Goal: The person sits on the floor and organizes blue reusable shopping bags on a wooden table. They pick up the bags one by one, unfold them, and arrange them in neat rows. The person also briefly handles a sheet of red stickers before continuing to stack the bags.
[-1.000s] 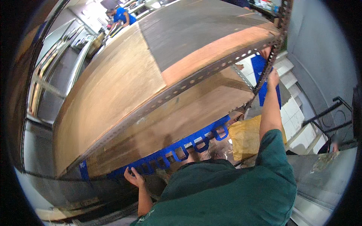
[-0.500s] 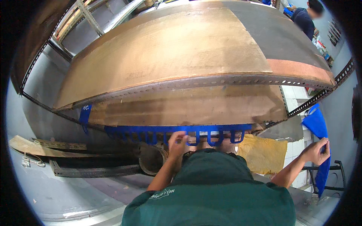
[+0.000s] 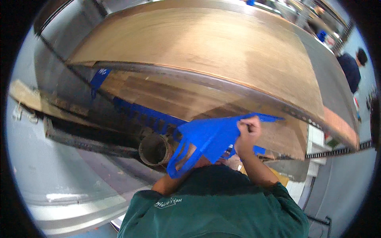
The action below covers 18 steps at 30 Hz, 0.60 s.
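My right hand [image 3: 249, 133] is closed on the upper edge of a flat blue fabric bag [image 3: 216, 137] and holds it in front of the table's lower shelf. The bag slants down to the left, and its looped handle hangs near my left forearm [image 3: 166, 185]. My left hand is hidden behind the bag, so its fingers do not show. Along the lower shelf's front edge lie more blue bags [image 3: 151, 114], their handle loops hanging over. A separate blue piece [image 3: 99, 79] hangs at the shelf's left end.
Above is a tabletop [image 3: 198, 39] covered with brown board, with a perforated metal edge. A round bucket-like container [image 3: 154, 150] stands below the shelf, beside long dark metal bars [image 3: 91, 139]. A person in dark clothes [image 3: 350, 71] is at the far right.
My right hand has brought the blue bag from the far right across to the middle, over the shelf edge. My left hand has gone behind it. The view has turned and tilted.
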Available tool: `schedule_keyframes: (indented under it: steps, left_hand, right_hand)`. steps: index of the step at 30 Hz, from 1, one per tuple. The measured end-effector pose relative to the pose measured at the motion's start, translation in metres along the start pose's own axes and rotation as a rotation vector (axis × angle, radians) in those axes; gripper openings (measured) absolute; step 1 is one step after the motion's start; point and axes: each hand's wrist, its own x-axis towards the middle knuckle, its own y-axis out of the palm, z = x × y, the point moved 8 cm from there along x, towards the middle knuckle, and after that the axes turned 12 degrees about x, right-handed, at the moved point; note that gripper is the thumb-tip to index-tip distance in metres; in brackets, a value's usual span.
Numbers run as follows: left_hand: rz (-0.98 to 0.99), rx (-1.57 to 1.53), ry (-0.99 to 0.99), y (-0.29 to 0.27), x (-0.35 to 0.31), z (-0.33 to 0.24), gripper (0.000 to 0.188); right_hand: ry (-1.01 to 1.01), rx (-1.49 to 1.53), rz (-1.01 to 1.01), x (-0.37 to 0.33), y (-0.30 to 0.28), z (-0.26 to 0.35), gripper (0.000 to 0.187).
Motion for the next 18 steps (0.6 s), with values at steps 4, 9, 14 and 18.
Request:
schedule_keyframes:
  steps: [4,9,14,18]
  left_hand:
    - [-0.102,-0.106,0.470,-0.046,-0.091,-0.068,0.081]
    - [-0.242,-0.067,0.863,-0.130,-0.200,-0.171,0.085]
    - [-1.060,-0.040,0.793,-0.224,-0.278,-0.275,0.073]
    - [-1.256,0.029,0.793,-0.288,-0.318,-0.335,0.047]
  right_hand:
    - [0.277,0.198,0.209,-0.007,0.107,-0.074,0.006]
    - [0.389,0.185,0.316,0.000,0.222,-0.127,0.005]
    - [0.736,0.427,0.222,-0.009,0.350,-0.204,0.018]
    - [0.730,0.277,0.211,-0.011,0.422,-0.251,0.026]
